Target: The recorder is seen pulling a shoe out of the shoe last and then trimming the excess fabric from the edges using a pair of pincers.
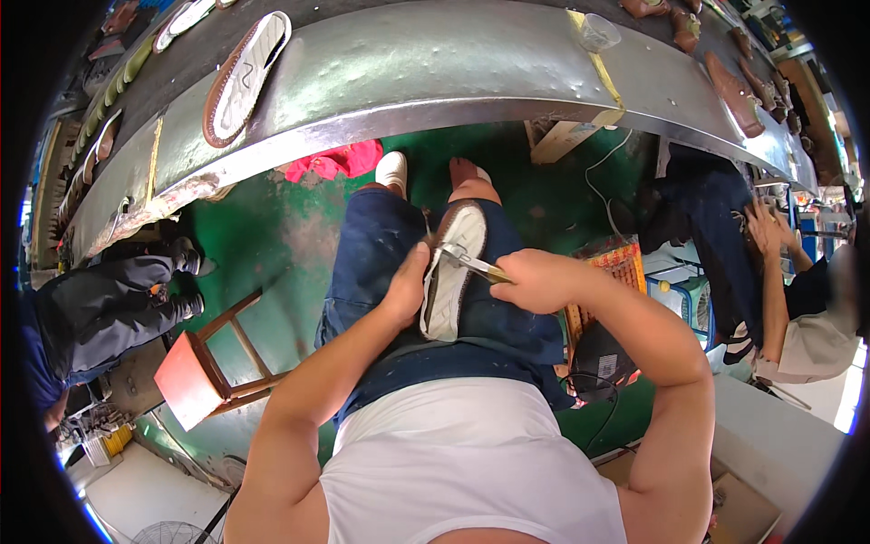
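A brown shoe upper on its last point(444, 304) lies bottom up across my lap, its pale underside showing inside a brown rim. My left hand point(412, 283) is closed around its left side, the thumb near the upper part. Metal-jawed pincers point(476, 263) with a yellowish handle are gripped in my right hand point(530, 279). The jaws rest over the middle of the pale underside, close to my left fingertips. What the jaws pinch, if anything, is too small to make out.
A metal-edged workbench point(435, 68) curves ahead, bearing a similar shoe point(245, 82) at left, a clear cup point(598, 34) and brown shoes point(732, 95) at right. A red-topped stool point(190, 376) stands left. People sit on both sides; an orange crate point(621, 263) is at right.
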Demonstrator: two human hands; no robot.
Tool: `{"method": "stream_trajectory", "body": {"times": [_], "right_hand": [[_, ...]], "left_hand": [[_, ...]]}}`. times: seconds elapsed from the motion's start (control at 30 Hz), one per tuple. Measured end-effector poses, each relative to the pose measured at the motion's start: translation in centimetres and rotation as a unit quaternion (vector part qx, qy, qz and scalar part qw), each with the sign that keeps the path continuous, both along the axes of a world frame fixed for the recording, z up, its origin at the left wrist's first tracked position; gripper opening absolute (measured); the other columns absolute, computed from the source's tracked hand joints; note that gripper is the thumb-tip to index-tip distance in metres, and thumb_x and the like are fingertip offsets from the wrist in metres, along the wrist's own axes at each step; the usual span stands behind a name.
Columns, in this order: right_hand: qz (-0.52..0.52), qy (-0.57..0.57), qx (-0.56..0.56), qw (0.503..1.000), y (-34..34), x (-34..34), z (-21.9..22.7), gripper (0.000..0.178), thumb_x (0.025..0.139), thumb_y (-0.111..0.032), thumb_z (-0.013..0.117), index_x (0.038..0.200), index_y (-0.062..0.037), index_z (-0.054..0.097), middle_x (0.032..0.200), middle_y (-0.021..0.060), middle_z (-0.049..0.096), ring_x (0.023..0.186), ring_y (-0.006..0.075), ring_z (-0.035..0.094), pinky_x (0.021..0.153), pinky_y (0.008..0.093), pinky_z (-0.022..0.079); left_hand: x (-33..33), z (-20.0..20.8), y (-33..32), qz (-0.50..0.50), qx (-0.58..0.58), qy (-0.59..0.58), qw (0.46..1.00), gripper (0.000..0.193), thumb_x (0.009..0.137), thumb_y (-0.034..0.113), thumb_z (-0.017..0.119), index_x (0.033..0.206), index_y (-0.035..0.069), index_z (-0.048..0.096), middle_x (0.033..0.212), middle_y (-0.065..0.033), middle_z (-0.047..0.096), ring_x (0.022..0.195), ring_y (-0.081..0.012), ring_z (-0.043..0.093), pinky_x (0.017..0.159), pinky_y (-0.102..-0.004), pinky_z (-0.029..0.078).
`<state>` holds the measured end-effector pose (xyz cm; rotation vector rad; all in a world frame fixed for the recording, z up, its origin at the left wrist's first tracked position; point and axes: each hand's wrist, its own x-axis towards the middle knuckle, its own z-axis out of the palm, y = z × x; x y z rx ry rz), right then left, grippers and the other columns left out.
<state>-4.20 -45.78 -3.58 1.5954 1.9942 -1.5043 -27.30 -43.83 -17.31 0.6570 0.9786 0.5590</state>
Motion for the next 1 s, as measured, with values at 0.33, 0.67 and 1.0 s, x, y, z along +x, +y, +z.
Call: {"method": "stream_trajectory", "body": {"times": [0.33, 0.67, 1.0], "right_hand": [[-0.347, 0.158, -0.011, 0.924, -7.1, -5.0, -9.5, 0.024, 0.093, -0.024, 0.06, 0.093, -0.0002, 0.061, 0.08, 0.0165, 0.067, 0.075, 0.0305, 0.067, 0.067, 0.0392, 0.051], [-0.291, 0.298, -0.32, 0.851, -5.2, 6.5, -7.4, 0.039, 0.094, -0.021, 0.061, 0.121, 0.0064, 0.056, 0.109, 0.0147, 0.067, 0.098, 0.0225, 0.069, 0.066, 0.0355, 0.062], [-0.153, -0.05, 0.155, 0.975, -1.3, 1.6, -5.5, 0.042, 0.099, -0.037, 0.051, 0.092, 0.0028, 0.063, 0.081, 0.025, 0.066, 0.079, 0.0458, 0.063, 0.074, 0.046, 0.051]], "left_hand": [[0.5, 0.8, 1.0, -0.013, -0.072, -0.113, 0.991, 0.054, 0.101, 0.036, 0.055, 0.147, 0.011, 0.04, 0.131, -0.0036, 0.057, 0.116, -0.0154, 0.055, 0.101, -0.0324, 0.044], [2.4, 1.5, 1.7, -0.064, 0.004, 0.066, 0.996, 0.047, 0.097, 0.027, 0.061, 0.136, 0.002, 0.052, 0.117, -0.0086, 0.064, 0.104, -0.0154, 0.06, 0.092, -0.0293, 0.047], [2.4, 2.0, 2.9, -0.168, 0.009, 0.165, 0.972, 0.046, 0.092, 0.021, 0.066, 0.131, 0.001, 0.053, 0.113, -0.0079, 0.065, 0.099, -0.017, 0.063, 0.088, -0.0328, 0.051]]}}
